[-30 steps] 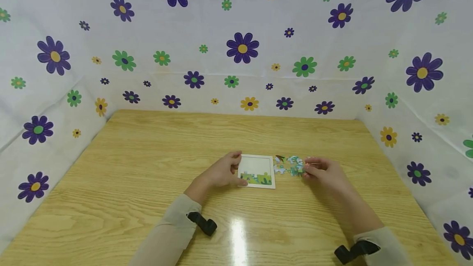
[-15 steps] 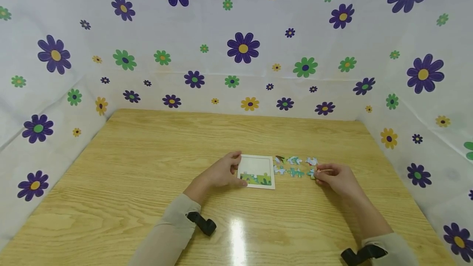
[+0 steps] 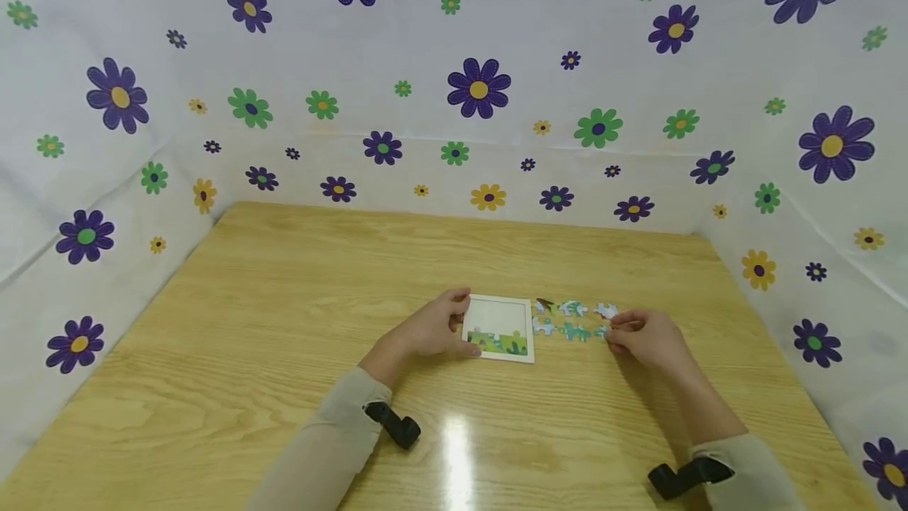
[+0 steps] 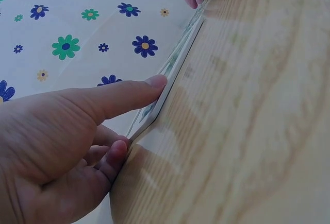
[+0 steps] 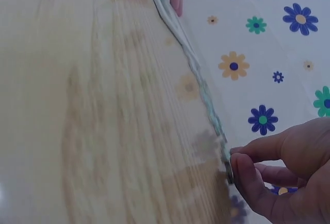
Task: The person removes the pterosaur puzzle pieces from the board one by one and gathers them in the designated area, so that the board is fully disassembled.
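Observation:
A square white puzzle tray (image 3: 531, 337) lies on the table, with green picture pieces (image 3: 505, 344) filling its near strip and pale bare board behind them. My left hand (image 3: 434, 327) holds the tray's left side, thumb at the near corner and fingers at the far one. To the right of the tray, loose jigsaw pieces (image 3: 575, 331) lie in two rows. At their right end my right hand (image 3: 649, 341) pinches a jigsaw piece (image 3: 602, 332) between thumb and index finger. In the right wrist view the piece (image 5: 227, 165) stays low at the table and is partly hidden.
The wooden table (image 3: 319, 282) has white flower-printed cloth (image 3: 418, 121) behind it and on both sides. A black wrist strap (image 3: 393, 424) sits on the left sleeve, another strap (image 3: 688, 478) on the right one.
My right hand has moved right from over the loose pieces, uncovering those at the row's right end. My left hand keeps its hold on the tray. The head view has shifted slightly.

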